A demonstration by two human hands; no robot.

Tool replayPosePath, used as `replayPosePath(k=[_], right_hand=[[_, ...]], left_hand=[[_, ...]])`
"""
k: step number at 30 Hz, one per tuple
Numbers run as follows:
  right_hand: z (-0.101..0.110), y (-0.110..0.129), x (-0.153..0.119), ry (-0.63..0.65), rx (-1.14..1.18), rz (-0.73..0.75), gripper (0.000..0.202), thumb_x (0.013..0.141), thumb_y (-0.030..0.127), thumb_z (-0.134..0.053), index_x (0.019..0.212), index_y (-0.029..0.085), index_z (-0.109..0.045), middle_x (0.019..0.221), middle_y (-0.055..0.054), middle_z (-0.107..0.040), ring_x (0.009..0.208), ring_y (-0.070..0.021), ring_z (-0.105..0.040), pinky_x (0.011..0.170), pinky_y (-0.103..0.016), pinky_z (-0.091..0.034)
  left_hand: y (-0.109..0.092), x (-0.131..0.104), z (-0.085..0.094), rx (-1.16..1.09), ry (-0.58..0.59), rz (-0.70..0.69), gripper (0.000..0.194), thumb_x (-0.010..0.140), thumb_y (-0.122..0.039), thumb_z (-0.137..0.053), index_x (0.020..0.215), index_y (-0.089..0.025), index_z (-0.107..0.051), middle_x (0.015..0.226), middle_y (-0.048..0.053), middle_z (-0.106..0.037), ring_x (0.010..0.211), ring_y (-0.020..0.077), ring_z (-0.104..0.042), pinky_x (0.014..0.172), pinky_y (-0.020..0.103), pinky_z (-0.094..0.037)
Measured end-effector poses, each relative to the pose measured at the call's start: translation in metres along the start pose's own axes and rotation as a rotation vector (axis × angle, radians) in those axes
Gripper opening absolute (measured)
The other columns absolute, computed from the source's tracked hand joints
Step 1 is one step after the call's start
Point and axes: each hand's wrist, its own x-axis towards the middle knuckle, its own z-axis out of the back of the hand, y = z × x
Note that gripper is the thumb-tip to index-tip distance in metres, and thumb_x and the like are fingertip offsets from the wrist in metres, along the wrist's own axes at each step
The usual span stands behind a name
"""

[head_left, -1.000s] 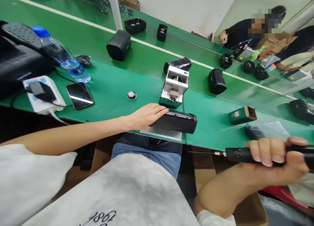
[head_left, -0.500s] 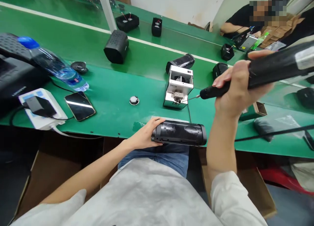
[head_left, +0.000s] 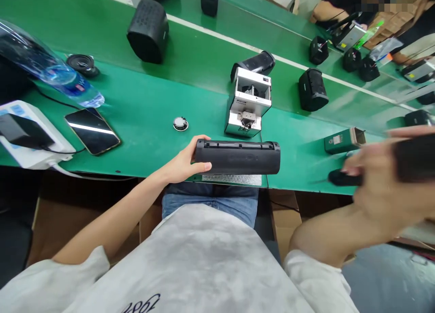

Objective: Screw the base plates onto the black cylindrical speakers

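My left hand [head_left: 190, 161] grips the left end of a black speaker housing [head_left: 241, 158] at the table's front edge, its slotted side toward the back. Under it lies a bubble-wrap pad [head_left: 233, 180]. Out at the right, my right hand [head_left: 380, 181], blurred, is wrapped round a black electric screwdriver [head_left: 413, 159] whose tip points left. A silver screw feeder [head_left: 249, 102] stands behind the housing. A small round metal part [head_left: 180, 123] lies on the green mat to the left of the feeder.
At the left are a phone [head_left: 93, 131], a water bottle [head_left: 57, 73], a white power strip [head_left: 30, 136] and a round speaker driver [head_left: 82, 65]. Black speakers [head_left: 148, 31] stand farther back. A small green box [head_left: 340, 141] is at the right. Another person [head_left: 335, 7] sits at the back right.
My right hand has swung right and down with the screwdriver, away from the feeder. The housing has turned in my left hand, from its perforated side to a plain side with slots. The view has shifted.
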Motion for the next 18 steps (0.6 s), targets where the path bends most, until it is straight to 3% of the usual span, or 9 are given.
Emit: replayPosePath(k=[3,4,6,9,13,15,18], right_hand=[[-0.033,0.004,-0.043,0.214,-0.089,-0.139,0.035,0.083,0.043,-0.094,0.106,0.019,-0.082,0.079,-0.002,-0.072,0.061,-0.0163,-0.062,0.063,-0.033,-0.054],[-0.043,0.002,-0.056,0.311,-0.087,-0.167,0.035,0.084,0.043,-0.092,0.107,0.019,-0.083,0.076,-0.001,-0.071,0.061,-0.0167,-0.062,0.062,-0.032,-0.054],[-0.056,-0.003,-0.081,0.377,-0.051,-0.169,0.03,0.089,0.041,-0.088,0.109,0.019,-0.082,0.08,-0.001,-0.075,0.066,-0.0175,-0.065,0.064,-0.031,-0.055],[-0.063,-0.004,-0.116,0.429,0.045,-0.13,0.019,0.095,0.031,-0.079,0.111,0.022,-0.08,0.101,-0.003,-0.082,0.084,-0.0193,-0.077,0.079,-0.03,-0.063],[-0.065,0.005,-0.147,0.554,0.176,-0.074,0.034,0.092,0.017,-0.074,0.124,0.027,-0.078,0.138,-0.005,-0.081,0.122,-0.0223,-0.081,0.106,-0.032,-0.066],[-0.068,0.009,-0.154,0.599,0.205,-0.069,0.037,0.091,0.013,-0.071,0.125,0.026,-0.076,0.153,-0.007,-0.074,0.13,-0.0233,-0.079,0.109,-0.032,-0.066],[-0.075,0.014,-0.159,0.634,0.192,-0.07,0.034,0.092,0.01,-0.068,0.123,0.023,-0.074,0.169,-0.013,-0.061,0.129,-0.0231,-0.08,0.1,-0.031,-0.068]], left_hand=[[-0.002,-0.002,0.0,0.037,-0.014,0.03,0.094,0.084,-0.072,-0.082,0.155,-0.026,-0.042,0.137,0.01,-0.064,0.114,0.0313,-0.07,0.094,0.04,-0.064],[-0.002,-0.003,-0.001,0.046,-0.013,0.04,0.094,0.084,-0.072,-0.082,0.155,-0.025,-0.042,0.136,0.01,-0.065,0.114,0.0315,-0.07,0.095,0.041,-0.064],[-0.003,-0.002,-0.004,0.052,-0.001,0.062,0.094,0.084,-0.071,-0.082,0.154,-0.025,-0.041,0.136,0.01,-0.065,0.114,0.0314,-0.071,0.095,0.041,-0.064],[-0.002,-0.001,-0.007,0.052,0.019,0.083,0.094,0.085,-0.068,-0.083,0.156,-0.026,-0.039,0.137,0.01,-0.066,0.115,0.031,-0.072,0.097,0.041,-0.064],[0.002,0.0,-0.005,0.096,0.041,0.069,0.093,0.088,-0.066,-0.083,0.159,-0.026,-0.038,0.137,0.01,-0.067,0.116,0.0302,-0.072,0.098,0.041,-0.063],[0.004,0.0,-0.004,0.115,0.044,0.065,0.094,0.089,-0.067,-0.083,0.161,-0.027,-0.037,0.137,0.01,-0.067,0.114,0.0298,-0.072,0.098,0.041,-0.063],[0.007,0.0,-0.002,0.113,0.052,0.064,0.096,0.09,-0.067,-0.083,0.162,-0.026,-0.036,0.137,0.011,-0.067,0.114,0.0301,-0.072,0.099,0.043,-0.062]])
